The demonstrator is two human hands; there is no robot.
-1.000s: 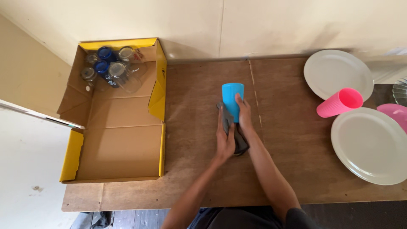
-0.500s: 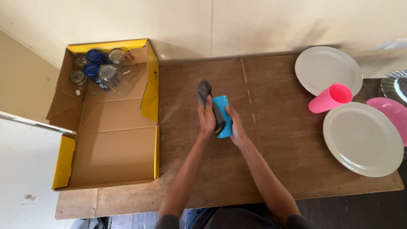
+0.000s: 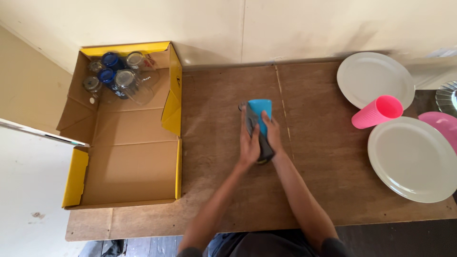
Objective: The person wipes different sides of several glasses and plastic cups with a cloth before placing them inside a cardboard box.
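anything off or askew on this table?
Only small things. The pink cup lies on its side, across the edges of two white plates. The glass jars sit jumbled in the far corner of the cardboard box. Nothing spilled or broken.

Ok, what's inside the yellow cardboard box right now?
Clear glass jars and blue-lidded ones cluster in the far corner of the yellow cardboard box. What the jars hold, and anything behind them, is hidden.

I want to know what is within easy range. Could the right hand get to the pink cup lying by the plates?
Probably yes. The right hand holds the blue cup now, but bare table lies between it and the pink cup; only the white plates flank it.
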